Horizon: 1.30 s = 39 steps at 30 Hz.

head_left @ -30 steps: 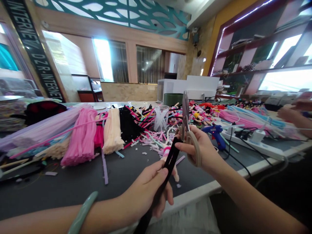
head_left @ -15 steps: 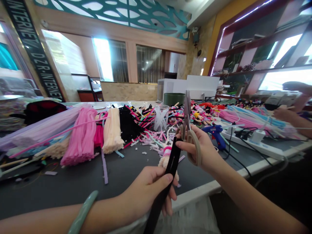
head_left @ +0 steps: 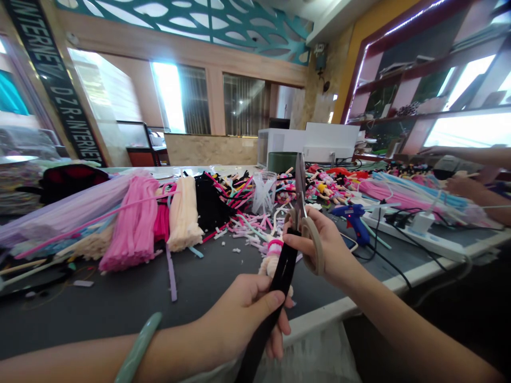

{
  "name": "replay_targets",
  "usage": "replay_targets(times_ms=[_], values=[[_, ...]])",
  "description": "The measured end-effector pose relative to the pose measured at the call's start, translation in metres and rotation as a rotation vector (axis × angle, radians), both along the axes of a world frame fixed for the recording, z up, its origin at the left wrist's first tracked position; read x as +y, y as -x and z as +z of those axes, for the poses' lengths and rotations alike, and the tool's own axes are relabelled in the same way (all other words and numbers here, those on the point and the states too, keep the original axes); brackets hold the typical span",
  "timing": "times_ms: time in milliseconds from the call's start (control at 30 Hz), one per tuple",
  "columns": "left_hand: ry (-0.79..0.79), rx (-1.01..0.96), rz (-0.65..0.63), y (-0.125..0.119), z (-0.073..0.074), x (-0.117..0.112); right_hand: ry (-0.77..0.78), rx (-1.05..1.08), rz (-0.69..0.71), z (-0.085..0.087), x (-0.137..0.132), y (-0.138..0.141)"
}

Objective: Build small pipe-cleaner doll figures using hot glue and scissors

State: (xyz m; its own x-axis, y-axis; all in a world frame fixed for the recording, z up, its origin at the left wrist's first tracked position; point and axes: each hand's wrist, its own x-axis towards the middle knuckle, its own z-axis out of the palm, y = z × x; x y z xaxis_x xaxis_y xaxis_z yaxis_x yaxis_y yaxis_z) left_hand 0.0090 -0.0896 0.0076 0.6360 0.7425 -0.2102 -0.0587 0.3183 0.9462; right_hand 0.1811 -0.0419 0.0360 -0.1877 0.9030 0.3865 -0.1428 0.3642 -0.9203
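My left hand (head_left: 247, 314) grips a long black fabric strip (head_left: 275, 292) that runs up past my fingers and has a narrow lengthwise slit. A small doll with a pink band (head_left: 272, 260) sits just behind the strip, partly hidden by it. My right hand (head_left: 331, 247) holds scissors (head_left: 300, 205) with beige loop handles, their blades pointing upward. The lower part of the blades is right at the strip's top end. A pale green bangle (head_left: 138, 348) circles my left wrist.
Bundles of pink, cream and black strips (head_left: 183, 215) and scattered offcuts cover the grey tabletop (head_left: 120, 303). To the right lie a blue glue gun (head_left: 353, 221), a phone (head_left: 349, 242) and a power strip (head_left: 419, 234). A co-worker's hands (head_left: 463, 183) work at the far right.
The scissors have tilted slightly left, and my right hand has shifted left. A co-worker's arm now reaches farther across the far right, and a phone shows beside my right hand.
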Motion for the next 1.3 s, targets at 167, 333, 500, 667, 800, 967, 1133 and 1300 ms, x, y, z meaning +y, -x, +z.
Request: replay_targets(times_ms=[167, 333, 500, 667, 800, 967, 1133, 1300], values=[[-0.021, -0.030, -0.016, 0.000, -0.002, 0.001, -0.035, -0.016, -0.019, 0.002, 0.001, -0.003], [-0.026, -0.077, -0.012, 0.000, -0.002, 0.002, -0.049, -0.029, -0.084, 0.006, 0.003, -0.007], [-0.024, -0.074, -0.032, 0.000, -0.005, 0.001, -0.112, -0.005, -0.110, 0.009, 0.008, -0.016], [-0.028, -0.069, -0.038, -0.001, -0.006, -0.002, -0.110, 0.040, -0.171, 0.018, 0.008, -0.023], [-0.015, -0.101, -0.052, -0.001, -0.005, -0.002, -0.091, 0.060, -0.235, 0.024, 0.008, -0.027], [0.005, -0.131, -0.075, -0.001, -0.006, 0.000, -0.093, 0.082, -0.263, 0.024, 0.012, -0.031], [-0.032, -0.075, -0.046, 0.000, -0.008, 0.000, -0.080, 0.050, -0.256, 0.019, 0.016, -0.035], [-0.048, -0.062, -0.017, -0.001, -0.007, 0.000, -0.086, 0.048, -0.235, 0.018, 0.016, -0.034]])
